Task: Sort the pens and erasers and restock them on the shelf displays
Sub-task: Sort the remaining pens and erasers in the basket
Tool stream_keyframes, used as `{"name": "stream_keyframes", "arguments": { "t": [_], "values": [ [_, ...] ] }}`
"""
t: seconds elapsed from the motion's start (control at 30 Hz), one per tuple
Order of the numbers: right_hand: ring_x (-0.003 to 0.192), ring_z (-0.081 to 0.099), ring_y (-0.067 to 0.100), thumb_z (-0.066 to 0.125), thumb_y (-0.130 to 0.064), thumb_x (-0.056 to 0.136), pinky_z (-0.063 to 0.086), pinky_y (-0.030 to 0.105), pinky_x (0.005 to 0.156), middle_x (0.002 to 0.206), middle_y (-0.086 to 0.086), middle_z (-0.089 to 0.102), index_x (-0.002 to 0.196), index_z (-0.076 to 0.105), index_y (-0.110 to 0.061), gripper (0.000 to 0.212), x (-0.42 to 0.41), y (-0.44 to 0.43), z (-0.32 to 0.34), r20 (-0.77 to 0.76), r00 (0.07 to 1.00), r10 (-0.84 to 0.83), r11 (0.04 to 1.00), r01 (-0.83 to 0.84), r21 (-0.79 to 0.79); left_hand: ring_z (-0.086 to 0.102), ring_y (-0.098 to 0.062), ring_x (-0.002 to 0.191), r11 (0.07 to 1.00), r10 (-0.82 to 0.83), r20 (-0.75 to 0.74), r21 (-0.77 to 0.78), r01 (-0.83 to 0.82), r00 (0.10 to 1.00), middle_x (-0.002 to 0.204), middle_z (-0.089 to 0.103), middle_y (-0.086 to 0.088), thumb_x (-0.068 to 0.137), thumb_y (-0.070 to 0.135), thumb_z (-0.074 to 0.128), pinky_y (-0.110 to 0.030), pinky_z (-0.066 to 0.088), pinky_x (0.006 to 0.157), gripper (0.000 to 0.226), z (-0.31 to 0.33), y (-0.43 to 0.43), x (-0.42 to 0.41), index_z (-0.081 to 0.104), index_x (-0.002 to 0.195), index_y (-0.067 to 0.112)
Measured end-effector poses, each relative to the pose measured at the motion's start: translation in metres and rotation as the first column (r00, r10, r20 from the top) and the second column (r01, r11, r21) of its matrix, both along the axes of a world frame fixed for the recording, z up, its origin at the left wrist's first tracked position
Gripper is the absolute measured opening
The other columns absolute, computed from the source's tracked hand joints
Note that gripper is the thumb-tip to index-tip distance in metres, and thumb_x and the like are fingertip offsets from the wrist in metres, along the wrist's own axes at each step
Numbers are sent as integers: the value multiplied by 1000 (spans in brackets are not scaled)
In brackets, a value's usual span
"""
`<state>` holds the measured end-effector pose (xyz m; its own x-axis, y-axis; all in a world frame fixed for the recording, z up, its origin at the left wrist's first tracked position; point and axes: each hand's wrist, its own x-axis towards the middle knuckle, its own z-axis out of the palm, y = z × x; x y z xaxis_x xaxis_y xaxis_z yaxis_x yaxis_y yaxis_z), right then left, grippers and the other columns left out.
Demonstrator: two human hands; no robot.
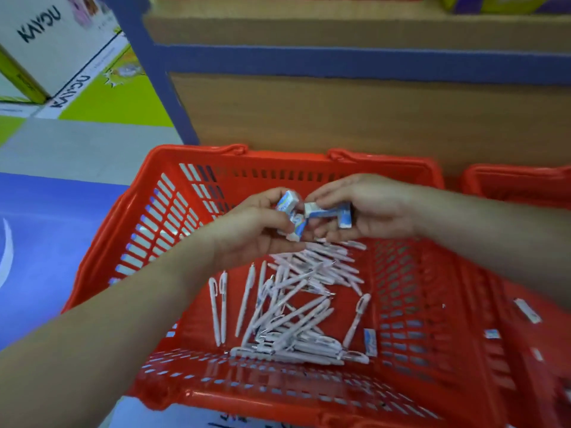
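Left hand (259, 230) and right hand (367, 208) meet, fingers seemingly curled shut.

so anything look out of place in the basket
Mostly the pens lie in a jumbled pile in the red basket, with one eraser stray beside them. Both the left hand and right hand hold erasers.

Second basket (519, 183) cut off right

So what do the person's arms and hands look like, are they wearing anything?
Both arms are bare all the way to the picture's edges, with no sleeves showing. The left hand and the right hand wear no gloves, and I can't spot any rings, watch or bracelet. The picture is a bit blurry, so tiny things could be missed.
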<state>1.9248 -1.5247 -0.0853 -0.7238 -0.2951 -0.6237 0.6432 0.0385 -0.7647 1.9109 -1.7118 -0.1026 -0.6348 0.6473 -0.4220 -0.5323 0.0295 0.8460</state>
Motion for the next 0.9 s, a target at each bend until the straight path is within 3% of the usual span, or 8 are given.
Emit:
{"name": "stream_keyframes", "arguments": {
  "t": [0.2,0.4,0.5,0.6,0.67,0.73,0.83,0.9],
  "values": [
    [61,64,8,55,1,87,52,18,55,72,3,69,94,64,-15,19,28,88,67,-199,979,54,984,-18,180,61,-10,52,998,64,-94,14,-63,994,75,63,-6,93,17,52,-18,52,50,6,53,85,21,53,87,16],
    [62,68,14,57,-3,79,55,22,54,79,7,72,88,65,-14,17,103,205,71,-201,911,-361,919,384,88,60,-10,47,986,-157,-173,-85,145,972,77,66,-13,92,9,55,-17,51,45,13,72,176,51,58,104,14],
    [71,69,17,50,2,85,57,25,57,87,8,70,93,66,-12,22,149,255,34,-107,811,-575,810,582,63,60,-16,58,944,-286,-191,-224,242,939,86,61,-17,90,-1,55,-19,53,50,23,60,225,73,56,109,12],
    [79,61,19,47,8,85,57,25,59,91,11,62,95,62,-9,25,185,286,-6,-41,680,-732,676,733,77,56,-18,77,893,-383,-178,-322,314,906,99,55,-14,87,-8,51,-27,55,70,38,40,263,91,55,116,17],
    [71,56,11,45,12,82,49,19,59,84,13,53,87,55,-13,27,200,297,-21,-77,661,-746,650,749,128,56,-13,89,861,-434,-151,-359,360,888,113,54,-6,86,-10,47,-27,52,77,56,30,281,102,48,131,23],
    [53,55,2,43,14,86,41,11,53,73,9,45,87,52,-14,30,212,303,-23,-187,698,-691,628,708,322,54,-9,108,856,-436,-155,-376,355,886,133,48,-4,87,-12,45,-22,48,76,65,26,291,111,40,139,27],
    [53,59,-2,45,9,91,49,10,53,77,11,50,104,50,-9,23,213,306,-14,-266,687,-676,589,721,364,54,-12,115,880,-416,-227,-345,327,880,136,50,-9,84,-18,41,-17,47,75,60,27,291,113,52,129,20],
    [72,64,11,46,9,89,54,23,74,95,16,60,107,57,-10,28,206,299,-4,-254,633,-732,596,774,211,61,-14,109,905,-383,-291,-307,294,877,119,64,-8,83,-20,43,-17,50,75,50,36,279,106,64,108,17]
  ]
}}
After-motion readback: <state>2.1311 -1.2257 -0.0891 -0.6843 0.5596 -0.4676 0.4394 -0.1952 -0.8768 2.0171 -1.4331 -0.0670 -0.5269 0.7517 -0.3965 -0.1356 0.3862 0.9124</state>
